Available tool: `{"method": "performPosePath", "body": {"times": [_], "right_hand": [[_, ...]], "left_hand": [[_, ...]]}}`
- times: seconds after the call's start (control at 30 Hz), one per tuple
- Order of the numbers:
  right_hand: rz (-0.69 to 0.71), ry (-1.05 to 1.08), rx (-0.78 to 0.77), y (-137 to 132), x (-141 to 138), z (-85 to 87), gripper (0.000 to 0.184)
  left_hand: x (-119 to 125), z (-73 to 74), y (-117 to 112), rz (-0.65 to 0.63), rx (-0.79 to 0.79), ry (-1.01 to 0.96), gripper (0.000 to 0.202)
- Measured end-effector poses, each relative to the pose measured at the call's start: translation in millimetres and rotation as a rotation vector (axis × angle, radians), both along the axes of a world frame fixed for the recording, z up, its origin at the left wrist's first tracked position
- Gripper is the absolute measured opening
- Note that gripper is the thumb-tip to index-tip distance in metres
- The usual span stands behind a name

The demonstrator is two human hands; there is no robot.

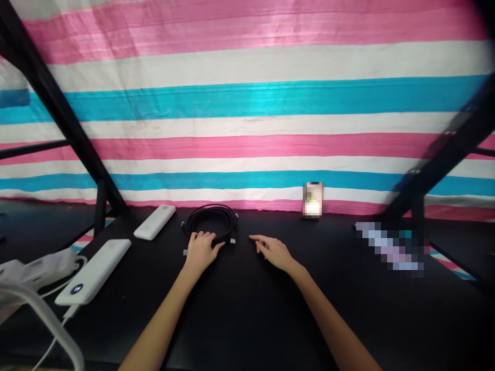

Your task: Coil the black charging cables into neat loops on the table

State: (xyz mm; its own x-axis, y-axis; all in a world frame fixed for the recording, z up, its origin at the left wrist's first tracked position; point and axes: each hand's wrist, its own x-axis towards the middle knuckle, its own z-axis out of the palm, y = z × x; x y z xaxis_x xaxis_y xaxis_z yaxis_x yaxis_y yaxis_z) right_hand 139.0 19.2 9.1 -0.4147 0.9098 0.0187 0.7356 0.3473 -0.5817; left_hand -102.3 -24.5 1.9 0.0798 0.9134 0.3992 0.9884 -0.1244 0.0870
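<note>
A coil of black cable (pixel 212 207) lies on the black tabletop, with pale metal plugs at its ends sticking out around it. My left hand (pixel 201 251) rests over the near side of this coil, its fingers curled onto the strands and its thumb reaching toward a plug (pixel 232 240). To the right of the coil, apart from it, is my right hand (pixel 274 252). Its index finger points left and the other fingers are loosely bent, with nothing held in them.
Two white power banks (pixel 96 270) lie to the left, the nearer one plugged into a white cord. A white power strip (pixel 42 270) stands at the far left. A pixelated upright phone-like object (pixel 313 200) stands behind, and a blurred flat item (pixel 389 246) lies right. Black frame legs (pixel 64 116) flank the striped sheet.
</note>
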Motion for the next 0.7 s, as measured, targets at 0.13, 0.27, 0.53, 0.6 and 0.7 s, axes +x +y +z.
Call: {"method": "performPosePath", "body": {"times": [0.13, 0.27, 0.53, 0.6, 0.7], "right_hand": [[0.007, -0.01, -0.011, 0, 0, 0.0, 0.034], [-0.002, -0.007, 0.003, 0, -1, 0.2, 0.034], [0.009, 0.007, 0.0, 1, 0, -2.3, 0.033], [0.006, 0.002, 0.004, 1, -1, -2.1, 0.033], [0.001, -0.001, 0.012, 0, -1, -0.8, 0.032]], "left_hand": [[-22, -0.8, 4, 0.109, 0.037, -0.01, 0.028], [-32, -2.2, 5, 0.194, 0.088, 0.003, 0.03], [-33, -4.8, 4, 0.293, 0.106, 0.027, 0.032], [-33, -5.0, 4, 0.308, 0.116, 0.019, 0.031], [-32, -3.5, 3, 0.297, 0.133, -0.026, 0.027]]}}
